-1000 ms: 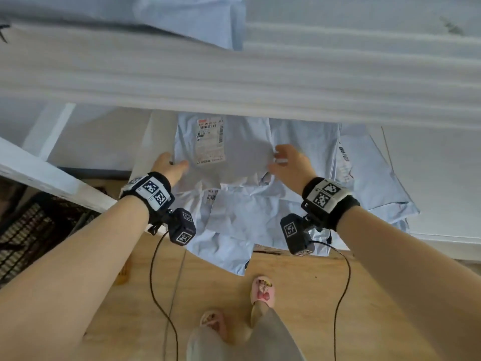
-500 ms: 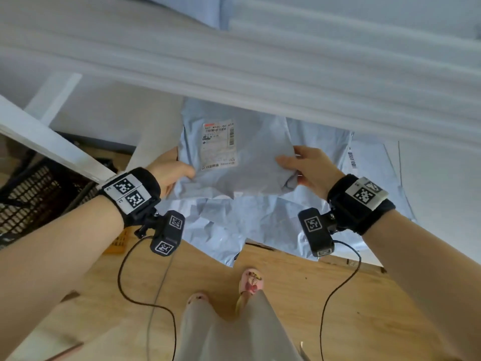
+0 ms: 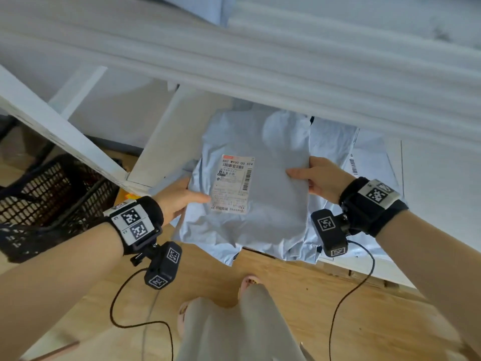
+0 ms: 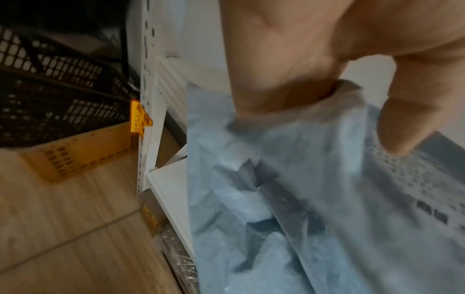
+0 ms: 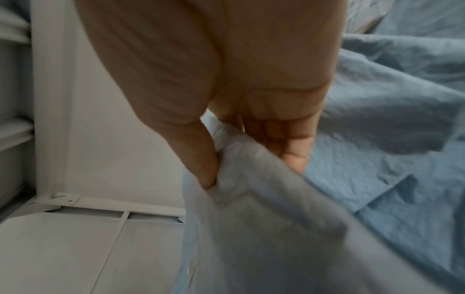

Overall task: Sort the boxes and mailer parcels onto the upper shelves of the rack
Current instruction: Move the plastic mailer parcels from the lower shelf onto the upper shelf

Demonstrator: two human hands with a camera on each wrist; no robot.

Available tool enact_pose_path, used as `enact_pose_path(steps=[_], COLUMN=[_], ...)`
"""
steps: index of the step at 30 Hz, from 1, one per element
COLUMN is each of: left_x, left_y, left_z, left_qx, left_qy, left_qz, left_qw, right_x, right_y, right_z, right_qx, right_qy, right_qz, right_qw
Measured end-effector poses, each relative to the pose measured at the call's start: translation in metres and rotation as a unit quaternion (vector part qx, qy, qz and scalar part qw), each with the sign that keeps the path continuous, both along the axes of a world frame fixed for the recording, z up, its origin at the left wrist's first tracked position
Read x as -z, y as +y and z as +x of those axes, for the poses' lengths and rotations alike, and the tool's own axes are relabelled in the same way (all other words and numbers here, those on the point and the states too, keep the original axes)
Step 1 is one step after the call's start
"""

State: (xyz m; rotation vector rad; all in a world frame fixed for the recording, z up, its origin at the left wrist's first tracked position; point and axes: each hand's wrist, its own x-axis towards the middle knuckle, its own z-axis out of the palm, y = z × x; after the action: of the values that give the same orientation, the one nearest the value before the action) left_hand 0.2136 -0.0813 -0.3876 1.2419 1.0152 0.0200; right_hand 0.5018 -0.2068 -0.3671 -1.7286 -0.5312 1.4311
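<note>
You hold one mailer with both hands in the middle of the head view — a pale blue-grey bag with a white label facing up. Your left hand grips its left edge: the thumb lies on top beside the label and the fingers go under the bag. In the left wrist view the thumb and the palm pinch the crumpled edge of the mailer. Your right hand holds the right edge in the same way, thumb on top and fingers below; the right wrist view shows the thumb and the fingers closed on a fold of the mailer.

The mailer is above a pile of other blue mailers that lie on a white shelf at the centre right of the head view. You cannot tell if it touches the pile. A white beam of the rack crosses the top of the frame — another blue mailer shows above it, at the upper edge.

At the left edge of the head view stands a black basket. Below is a wooden floor.
</note>
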Motion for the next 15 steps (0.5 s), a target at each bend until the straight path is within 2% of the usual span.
enact_pose_path(steps=[2,4,9,12,15], left_x=[-0.002,-0.004,-0.012,-0.019,-0.029], left_y=[0.003,0.006,0.007,0.005,0.002], left_z=[0.002,0.002,-0.011,-0.026,-0.047], left_qx=[-0.048,-0.06,0.028,0.092,0.136], left_qy=[-0.028,-0.046,0.001,0.043,0.044], left_qz=[-0.046,-0.055,0.022,0.1,0.143], left_qw=[0.997,0.996,0.999,0.99,0.979], right_x=[-0.006,-0.015,-0.042,-0.053,-0.061], right_y=[-0.007,-0.016,-0.042,-0.058,-0.075], right_z=[-0.002,-0.006,-0.028,-0.052,-0.082], right_qx=[-0.005,-0.017,-0.054,-0.066,-0.065], right_qy=[-0.007,-0.033,-0.157,-0.205,-0.24], right_qz=[0.008,0.011,0.017,0.021,0.017], right_qw=[1.0,0.999,0.986,0.976,0.968])
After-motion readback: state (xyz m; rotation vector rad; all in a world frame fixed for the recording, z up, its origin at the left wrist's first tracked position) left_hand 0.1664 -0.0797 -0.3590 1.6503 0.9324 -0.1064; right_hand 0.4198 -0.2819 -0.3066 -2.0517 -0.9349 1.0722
